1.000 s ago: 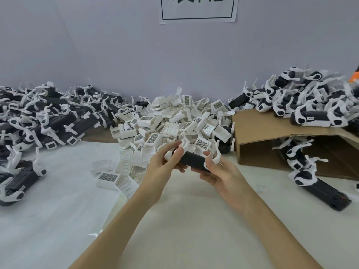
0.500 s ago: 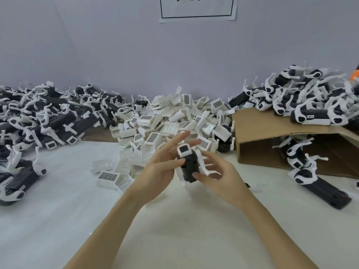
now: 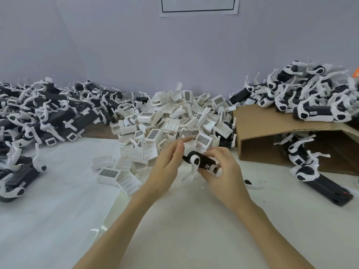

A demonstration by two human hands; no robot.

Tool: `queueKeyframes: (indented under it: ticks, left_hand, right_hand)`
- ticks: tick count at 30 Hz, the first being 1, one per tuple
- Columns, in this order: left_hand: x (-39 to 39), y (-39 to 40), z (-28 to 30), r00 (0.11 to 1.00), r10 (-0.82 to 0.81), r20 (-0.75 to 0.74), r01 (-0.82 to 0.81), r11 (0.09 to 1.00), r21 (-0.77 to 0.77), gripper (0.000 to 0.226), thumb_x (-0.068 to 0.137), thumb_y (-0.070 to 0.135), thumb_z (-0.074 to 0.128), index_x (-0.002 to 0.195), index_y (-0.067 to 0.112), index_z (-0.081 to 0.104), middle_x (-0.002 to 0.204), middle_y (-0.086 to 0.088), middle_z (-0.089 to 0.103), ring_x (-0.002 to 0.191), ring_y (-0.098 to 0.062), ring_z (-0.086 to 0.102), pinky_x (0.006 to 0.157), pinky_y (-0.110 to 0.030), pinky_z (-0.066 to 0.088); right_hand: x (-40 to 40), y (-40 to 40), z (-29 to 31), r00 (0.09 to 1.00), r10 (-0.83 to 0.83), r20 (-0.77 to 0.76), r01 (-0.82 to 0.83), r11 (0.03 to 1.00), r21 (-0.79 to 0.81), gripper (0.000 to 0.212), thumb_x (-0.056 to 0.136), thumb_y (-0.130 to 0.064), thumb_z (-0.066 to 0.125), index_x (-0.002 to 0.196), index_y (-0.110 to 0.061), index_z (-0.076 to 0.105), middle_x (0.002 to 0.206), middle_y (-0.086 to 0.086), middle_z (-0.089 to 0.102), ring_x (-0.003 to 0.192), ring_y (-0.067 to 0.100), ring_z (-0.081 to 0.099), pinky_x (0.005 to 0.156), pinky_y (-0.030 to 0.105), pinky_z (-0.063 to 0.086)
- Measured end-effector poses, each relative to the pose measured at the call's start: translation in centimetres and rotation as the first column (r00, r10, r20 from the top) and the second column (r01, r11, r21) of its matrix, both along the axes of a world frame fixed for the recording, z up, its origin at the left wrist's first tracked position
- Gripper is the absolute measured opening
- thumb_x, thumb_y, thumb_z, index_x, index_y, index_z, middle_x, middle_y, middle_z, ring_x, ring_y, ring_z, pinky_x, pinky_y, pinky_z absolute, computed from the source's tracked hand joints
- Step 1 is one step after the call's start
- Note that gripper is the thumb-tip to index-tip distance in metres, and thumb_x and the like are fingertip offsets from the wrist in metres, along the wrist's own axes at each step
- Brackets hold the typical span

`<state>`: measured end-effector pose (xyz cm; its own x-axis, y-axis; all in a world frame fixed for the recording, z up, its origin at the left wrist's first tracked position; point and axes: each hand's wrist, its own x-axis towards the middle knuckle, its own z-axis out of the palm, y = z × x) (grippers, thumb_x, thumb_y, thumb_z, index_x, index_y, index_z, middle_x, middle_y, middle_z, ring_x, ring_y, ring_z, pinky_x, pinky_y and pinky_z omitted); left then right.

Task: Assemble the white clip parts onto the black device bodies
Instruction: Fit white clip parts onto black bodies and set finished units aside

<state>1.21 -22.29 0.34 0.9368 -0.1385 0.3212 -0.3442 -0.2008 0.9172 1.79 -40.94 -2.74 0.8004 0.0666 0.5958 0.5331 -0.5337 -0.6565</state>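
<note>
Right hand grips body steady; left hand pinches clip onto its end, clip pile just beyond.

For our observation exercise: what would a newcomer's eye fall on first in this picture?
Two hands meet at the centre: the left hand and right hand both grip one black device body. Behind them rises a heap of white clip parts. Piles of black-and-white devices flank it, and the right pile sits on a cardboard box.

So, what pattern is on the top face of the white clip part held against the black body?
A dark grid of small squares on the white clip part, clearest in the head view.
</note>
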Motion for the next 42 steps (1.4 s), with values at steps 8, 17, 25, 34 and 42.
queueKeyframes:
  ticks: [8,17,25,34,42]
  left_hand:
    - [0.1,0.8,-0.1,0.999,-0.033,0.006,0.034,0.999,-0.033,0.053,0.087,0.041,0.083,0.135,0.032,0.062,0.121,0.013,0.073,0.117,-0.010,0.069,0.098,-0.027,0.054]
    - [0.5,1.8,-0.1,0.999,0.000,0.042,0.007,0.986,-0.167,0.041,0.096,0.052,0.064,0.120,0.021,0.072,0.119,-0.001,0.076,0.115,-0.022,0.069,0.079,-0.032,0.053]
    - [0.3,1.6,0.2,0.966,0.197,-0.165,-0.257,0.723,-0.641,0.082,0.102,0.072,0.040,0.068,0.003,0.070,0.071,-0.019,0.065,0.070,-0.029,0.064,0.073,-0.037,0.054]
    - [1.3,1.6,0.1,0.989,0.091,-0.114,-0.117,0.962,-0.247,0.075,0.097,0.078,0.042,0.114,0.009,0.068,0.082,-0.004,0.078,0.077,-0.027,0.076,0.073,-0.026,0.055]
    - [1.2,0.9,-0.4,0.912,0.052,-0.406,-0.123,0.981,-0.152,0.067,0.093,0.071,0.064,0.103,0.006,0.077,0.079,-0.019,0.075,0.063,-0.032,0.072,0.075,-0.044,0.064]
  right_hand:
    - [0.0,-0.5,1.1,0.986,0.102,-0.128,-0.093,0.993,0.077,0.061,0.084,-0.030,0.087,0.136,-0.031,0.056,0.133,-0.012,0.058,0.127,0.007,0.053,0.101,0.020,0.045]
    - [-0.5,0.2,0.5,0.973,0.123,-0.196,-0.106,0.990,0.094,0.076,0.066,-0.040,0.099,0.125,-0.033,0.052,0.122,-0.018,0.060,0.115,0.001,0.058,0.090,0.010,0.046]
    - [-2.6,3.7,0.0,0.995,0.095,0.000,-0.095,0.992,-0.081,0.078,0.065,-0.057,0.091,0.123,-0.024,0.050,0.116,-0.007,0.053,0.111,-0.007,0.044,0.088,0.006,0.040]
    - [-1.5,1.9,1.6,0.954,0.123,-0.273,-0.018,0.934,0.357,0.050,0.075,-0.064,0.083,0.108,-0.031,0.068,0.092,-0.008,0.076,0.083,0.011,0.068,0.073,0.026,0.053]
    - [-1.0,0.6,2.2,0.824,0.231,-0.517,-0.004,0.916,0.402,0.060,0.076,-0.078,0.062,0.086,-0.020,0.070,0.056,-0.009,0.054,0.053,0.007,0.056,0.052,0.018,0.044]
